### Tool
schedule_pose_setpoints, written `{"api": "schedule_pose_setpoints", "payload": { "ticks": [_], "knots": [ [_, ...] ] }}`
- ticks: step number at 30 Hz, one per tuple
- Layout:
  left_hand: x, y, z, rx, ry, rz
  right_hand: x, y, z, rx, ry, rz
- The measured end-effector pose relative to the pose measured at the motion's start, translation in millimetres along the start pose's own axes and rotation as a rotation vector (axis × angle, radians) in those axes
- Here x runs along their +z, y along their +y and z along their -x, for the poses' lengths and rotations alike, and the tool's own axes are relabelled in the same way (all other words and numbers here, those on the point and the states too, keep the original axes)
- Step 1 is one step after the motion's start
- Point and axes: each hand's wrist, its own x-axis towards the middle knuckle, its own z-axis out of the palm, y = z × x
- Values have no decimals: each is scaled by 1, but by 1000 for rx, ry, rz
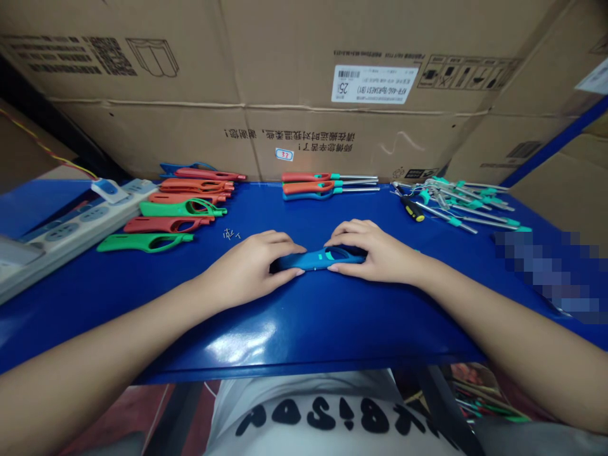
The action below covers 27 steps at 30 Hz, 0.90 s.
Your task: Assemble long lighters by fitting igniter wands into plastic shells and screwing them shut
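Between my two hands is a blue lighter body point(311, 260) with teal parts at its trigger opening, held low over the blue tabletop. My left hand point(254, 263) pinches its left, handle end between thumb and fingers. With thumb and fingers, my right hand point(375, 252) grips the other end, past the trigger loop, and covers its tip. A few small screws point(231, 234) lie just beyond my left hand. Farther back, assembled lighters with metal tubes point(311, 187) are stacked. A screwdriver point(412, 209) with a black and yellow handle rests beyond my right hand.
Red, orange and green lighter bodies point(164, 225) lie in a row at the left, beside a white power strip point(78, 231). Metal tubes with teal parts point(468, 201) are heaped at back right. A cardboard wall point(190, 126) closes off the back. A blurred-out item lies at right.
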Motion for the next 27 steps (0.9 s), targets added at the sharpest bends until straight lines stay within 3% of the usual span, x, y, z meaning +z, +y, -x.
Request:
{"api": "schedule_pose_setpoints", "payload": {
  "ticks": [10,17,27],
  "knots": [
    [3,-2,1,-30,6,8,1,1,1,3,-5,39],
    [6,6,3,62,1,-304,3,-9,0,-124,-6,342],
    [9,4,2,142,162,-200,-2,-10,4,-260,201,443]
  ]
}}
